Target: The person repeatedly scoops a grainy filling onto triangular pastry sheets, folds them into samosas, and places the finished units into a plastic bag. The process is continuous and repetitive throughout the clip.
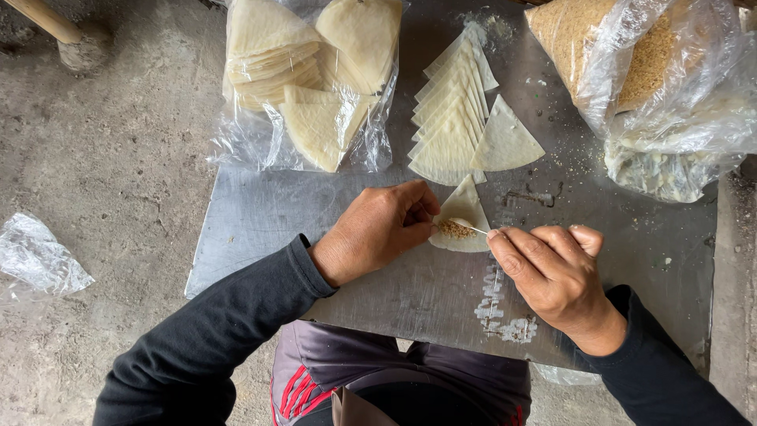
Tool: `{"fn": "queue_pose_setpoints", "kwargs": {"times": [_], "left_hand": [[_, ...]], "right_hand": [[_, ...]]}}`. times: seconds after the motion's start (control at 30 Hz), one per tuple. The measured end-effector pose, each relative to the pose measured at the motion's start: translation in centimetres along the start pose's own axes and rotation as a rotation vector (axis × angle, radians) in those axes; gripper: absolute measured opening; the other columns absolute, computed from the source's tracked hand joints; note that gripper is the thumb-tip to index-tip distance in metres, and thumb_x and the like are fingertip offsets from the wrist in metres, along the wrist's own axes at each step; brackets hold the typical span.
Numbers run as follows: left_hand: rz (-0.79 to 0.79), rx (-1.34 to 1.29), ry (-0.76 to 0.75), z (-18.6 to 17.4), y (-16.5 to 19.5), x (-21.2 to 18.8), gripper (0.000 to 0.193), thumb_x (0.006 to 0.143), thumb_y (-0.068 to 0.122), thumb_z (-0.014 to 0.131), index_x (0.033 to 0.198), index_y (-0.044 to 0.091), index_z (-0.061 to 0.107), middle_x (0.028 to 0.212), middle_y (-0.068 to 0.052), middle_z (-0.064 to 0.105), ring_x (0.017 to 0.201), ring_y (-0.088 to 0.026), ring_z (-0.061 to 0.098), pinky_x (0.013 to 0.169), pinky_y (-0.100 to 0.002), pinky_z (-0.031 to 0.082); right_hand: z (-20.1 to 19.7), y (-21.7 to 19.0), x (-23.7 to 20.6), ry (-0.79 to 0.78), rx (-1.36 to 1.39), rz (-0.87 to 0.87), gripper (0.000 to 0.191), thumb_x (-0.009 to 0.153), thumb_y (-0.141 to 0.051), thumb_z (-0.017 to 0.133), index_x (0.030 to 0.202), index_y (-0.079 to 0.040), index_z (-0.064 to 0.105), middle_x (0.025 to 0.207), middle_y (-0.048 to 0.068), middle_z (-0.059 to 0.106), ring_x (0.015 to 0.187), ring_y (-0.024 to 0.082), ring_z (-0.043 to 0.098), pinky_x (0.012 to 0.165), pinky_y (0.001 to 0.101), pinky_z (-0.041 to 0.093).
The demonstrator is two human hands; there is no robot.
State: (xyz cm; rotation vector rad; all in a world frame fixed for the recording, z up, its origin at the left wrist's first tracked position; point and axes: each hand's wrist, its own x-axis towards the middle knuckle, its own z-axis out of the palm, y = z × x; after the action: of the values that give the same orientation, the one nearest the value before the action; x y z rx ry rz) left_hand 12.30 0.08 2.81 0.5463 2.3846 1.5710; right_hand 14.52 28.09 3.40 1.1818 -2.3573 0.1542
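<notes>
The fingers of the left hand (378, 229) are curled shut, their tips pinching the near edge of a triangular wrapper (463, 221) at the hand's three o'clock. The right hand (552, 272) is closed too, thumb and forefinger pinching a thin stick (473, 229) that points toward ten o'clock and reaches the small heap of crumbly brown filling (455, 229) lying on the wrapper. The wrapper rests flat on the metal sheet (315, 213), near its centre, between the two hands.

To do this step well, the stick should probably nudge the filling into a tight line away from the edges, so the wrapper can close without crumbs in the seam. The left fingertips would do best to hold the edge lightly; thin dough like this looks likely to tear under a hard pinch.

At twelve o'clock from the wrapper lies a fanned row of wrappers (451, 118), one loose triangle just beside it. At eleven o'clock a clear bag (307, 87) holds more stacks. At two o'clock sits a plastic bag of brown crumbs (631, 55). A scrap of plastic (39, 256) lies on the concrete floor at nine o'clock, well apart.
</notes>
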Motion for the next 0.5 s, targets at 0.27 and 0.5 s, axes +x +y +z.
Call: {"fn": "queue_pose_setpoints", "kwargs": {"times": [0.27, 0.5], "left_hand": [[0.002, 0.000, 0.008, 0.2, -0.3, 0.1, 0.021, 0.090, 0.011, 0.072, 0.109, 0.002, 0.066, 0.092, -0.009, 0.077, 0.083, -0.016, 0.077, 0.078, -0.029, 0.064], [0.095, -0.019, 0.065, 0.5, 0.0, -0.2, 0.016, 0.094, 0.010, 0.070, 0.108, 0.003, 0.065, 0.093, -0.009, 0.078, 0.085, -0.018, 0.079, 0.077, -0.031, 0.064]], "right_hand": [[0.7, 1.0, -1.6, 0.074, 0.045, 0.029, 0.019, 0.096, -0.010, 0.080, 0.113, -0.012, 0.073, 0.097, -0.002, 0.075, 0.081, 0.012, 0.060, 0.087, 0.0350, 0.031], [-0.5, 8.5, -6.0, 0.227, -0.135, 0.395, 0.009, 0.114, -0.007, 0.057, 0.118, -0.010, 0.064, 0.099, 0.003, 0.065, 0.091, 0.018, 0.057, 0.100, 0.0292, 0.036]]}}
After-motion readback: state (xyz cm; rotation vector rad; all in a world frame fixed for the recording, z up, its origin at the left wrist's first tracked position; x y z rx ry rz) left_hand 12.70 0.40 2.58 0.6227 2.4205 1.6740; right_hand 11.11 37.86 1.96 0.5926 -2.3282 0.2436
